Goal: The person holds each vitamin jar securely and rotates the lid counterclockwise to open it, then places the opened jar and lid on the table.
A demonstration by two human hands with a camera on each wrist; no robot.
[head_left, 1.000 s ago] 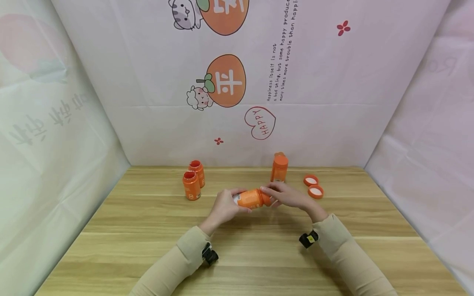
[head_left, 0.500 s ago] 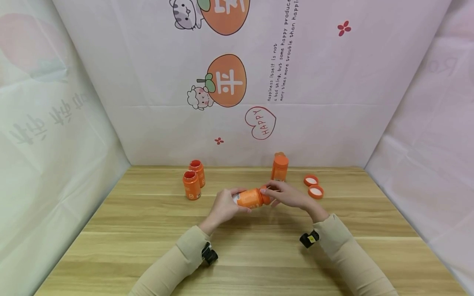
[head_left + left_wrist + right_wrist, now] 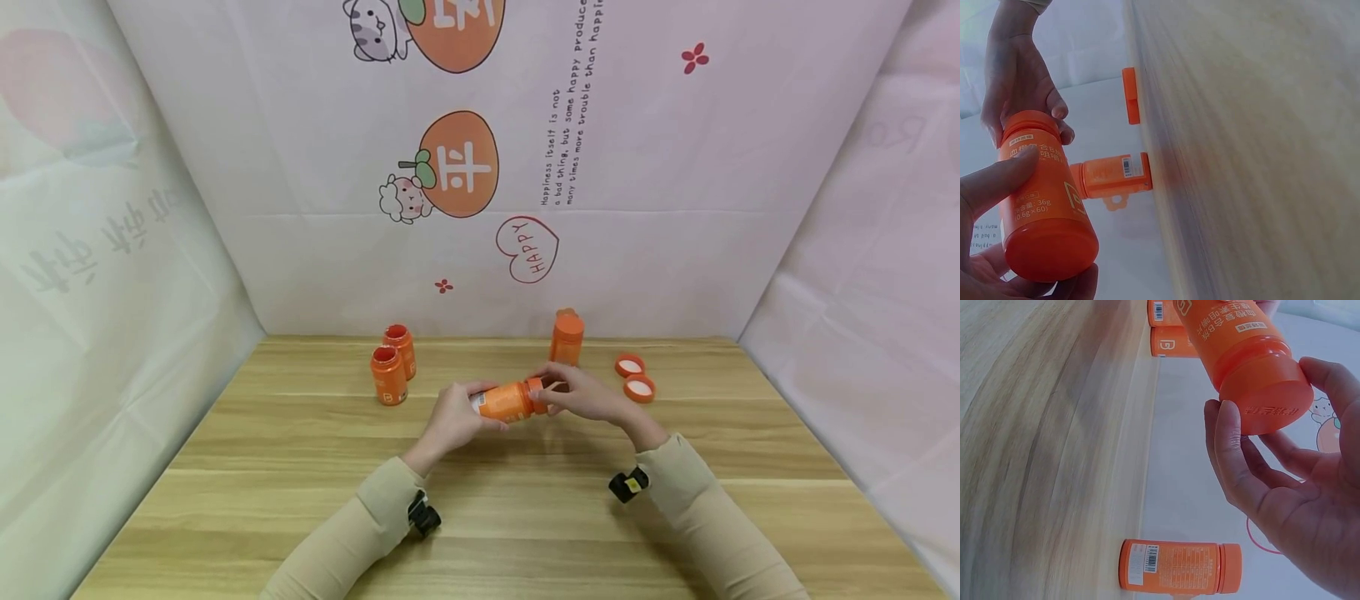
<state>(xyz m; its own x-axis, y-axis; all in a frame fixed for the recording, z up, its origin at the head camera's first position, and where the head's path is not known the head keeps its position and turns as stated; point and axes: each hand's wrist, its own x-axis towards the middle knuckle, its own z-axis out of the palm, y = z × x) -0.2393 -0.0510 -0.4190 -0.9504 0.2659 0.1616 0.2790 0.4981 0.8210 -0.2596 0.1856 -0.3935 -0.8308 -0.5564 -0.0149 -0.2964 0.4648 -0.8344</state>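
An orange pill bottle (image 3: 504,402) lies tilted in the air above the table, its cap end to the right. My left hand (image 3: 455,414) grips the body near the base, the thumb across the printed label in the left wrist view. At the other end my right hand (image 3: 585,394) holds the orange cap (image 3: 1266,394) by its rim, thumb on one side and fingertips on the other. The cap sits on the bottle's neck. How tightly it is screwed on cannot be seen.
Two uncapped orange bottles (image 3: 388,379) stand at the back left. Behind my right hand is a capped bottle (image 3: 567,337), upright by the printed white wall. Two loose caps (image 3: 640,388) lie to its right, pale insides up, on the wooden table (image 3: 510,517).
My right hand's fingers have shifted round the cap, leaving more of it showing in the head view. The left hand and the bottle stay nearly in place.
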